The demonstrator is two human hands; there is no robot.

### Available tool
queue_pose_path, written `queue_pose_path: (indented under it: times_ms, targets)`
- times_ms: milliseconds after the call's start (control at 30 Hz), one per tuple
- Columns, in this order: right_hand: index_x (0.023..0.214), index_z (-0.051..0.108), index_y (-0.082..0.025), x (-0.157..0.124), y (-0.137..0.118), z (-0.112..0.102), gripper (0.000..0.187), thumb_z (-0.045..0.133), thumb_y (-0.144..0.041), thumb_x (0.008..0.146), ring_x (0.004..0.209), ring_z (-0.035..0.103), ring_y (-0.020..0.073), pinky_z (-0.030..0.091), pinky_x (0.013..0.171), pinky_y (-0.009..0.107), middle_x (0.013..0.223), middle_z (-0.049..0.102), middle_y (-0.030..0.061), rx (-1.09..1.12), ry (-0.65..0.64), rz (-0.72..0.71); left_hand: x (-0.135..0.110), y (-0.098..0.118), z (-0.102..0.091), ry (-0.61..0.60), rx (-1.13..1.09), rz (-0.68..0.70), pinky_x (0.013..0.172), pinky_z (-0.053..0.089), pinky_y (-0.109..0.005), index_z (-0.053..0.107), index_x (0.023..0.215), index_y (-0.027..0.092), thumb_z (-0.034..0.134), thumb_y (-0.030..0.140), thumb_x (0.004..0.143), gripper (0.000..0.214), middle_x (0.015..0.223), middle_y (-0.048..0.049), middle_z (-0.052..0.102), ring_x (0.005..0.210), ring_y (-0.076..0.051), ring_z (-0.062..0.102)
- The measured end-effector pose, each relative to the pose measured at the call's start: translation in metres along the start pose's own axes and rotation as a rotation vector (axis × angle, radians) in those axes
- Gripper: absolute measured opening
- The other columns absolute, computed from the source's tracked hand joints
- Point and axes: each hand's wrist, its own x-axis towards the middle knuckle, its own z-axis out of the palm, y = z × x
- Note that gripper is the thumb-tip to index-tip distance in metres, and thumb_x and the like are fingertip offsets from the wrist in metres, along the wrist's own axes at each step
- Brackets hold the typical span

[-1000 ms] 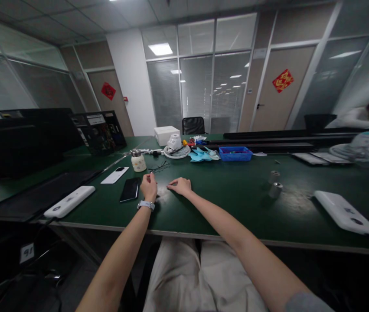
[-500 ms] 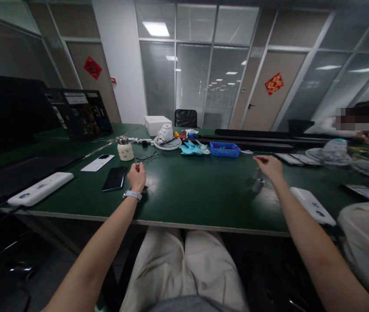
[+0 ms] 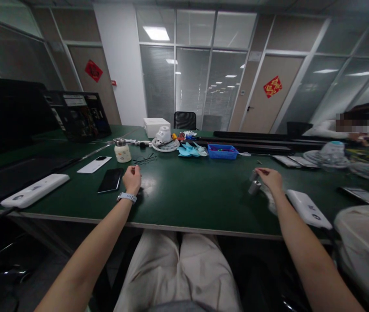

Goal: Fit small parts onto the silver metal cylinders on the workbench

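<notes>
We count two small silver cans (image 3: 254, 187), two long white blocks (image 3: 36, 190), two red door signs (image 3: 272, 86), one blue tray (image 3: 222, 154), one cream bottle (image 3: 123, 154) and one wristwatch (image 3: 127, 197).

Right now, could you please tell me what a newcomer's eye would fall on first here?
Probably the right hand, at the farther of two silvery cylinders on the green table. Next come the bright blue tray toward the table's far side and the red diamond decoration on the right-hand door.

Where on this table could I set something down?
The broad middle of the table, between the left hand and the metal cylinders. It's crowded around the bottle and dark phone, and along the back by the blue basket.
</notes>
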Motion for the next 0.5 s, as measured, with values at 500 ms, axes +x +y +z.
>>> queue_pose_path:
  times_ms: [500]
  targets:
    - [0.108, 0.067, -0.016, -0.053, 0.000, -0.024, 0.057, 0.066, -0.055, 0.065, 0.080, 0.067, 0.0214, 0.053, 0.073, 0.033, 0.095, 0.070, 0.0111, 0.396, -0.141, 0.058, -0.002, 0.002, 0.000, 0.007, -0.003, 0.019, 0.065, 0.040, -0.027, 0.058, 0.078, 0.021, 0.040, 0.043, 0.084, 0.029, 0.063, -0.0018, 0.062, 0.068, -0.019, 0.060]
